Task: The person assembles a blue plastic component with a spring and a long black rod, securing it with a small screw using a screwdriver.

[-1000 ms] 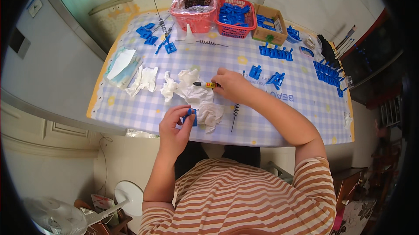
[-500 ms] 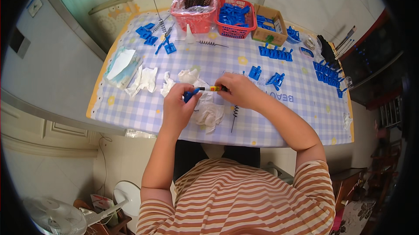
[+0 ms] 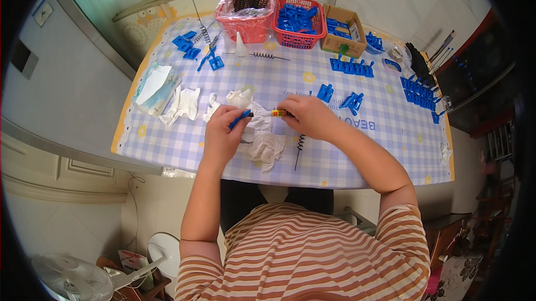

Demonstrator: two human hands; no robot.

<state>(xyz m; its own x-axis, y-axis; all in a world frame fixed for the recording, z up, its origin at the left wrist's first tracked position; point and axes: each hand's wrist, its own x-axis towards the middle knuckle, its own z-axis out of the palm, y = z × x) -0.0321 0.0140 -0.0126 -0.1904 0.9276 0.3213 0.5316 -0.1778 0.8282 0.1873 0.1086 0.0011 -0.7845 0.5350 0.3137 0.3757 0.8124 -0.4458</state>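
Note:
My left hand (image 3: 221,130) is closed around a blue plastic clip (image 3: 239,118), with a small black cap (image 3: 250,115) at its fingertips. Opposite it, my right hand (image 3: 309,116) grips a small glue tube (image 3: 278,113) with a yellow and red label, its pale nozzle bare and pointing left. A short gap separates cap and nozzle. Crumpled white tissues (image 3: 266,149) lie beneath and in front of both hands. Close to my right forearm rests a black coiled wire (image 3: 300,146). Two loose blue clips (image 3: 325,92) are beyond my right hand.
Along the back stand a red bin (image 3: 245,24) of dark spiral pieces, a red basket (image 3: 300,38) of blue parts and a cardboard box (image 3: 341,47). Rows of blue clips (image 3: 352,67) sit at the right. A white bottle (image 3: 240,47) and a tissue pack (image 3: 154,91) are farther left.
The black cap has come away from the glue tube. My left hand has shifted slightly left with the cap and blue clip, while my right hand stays nearly in place.

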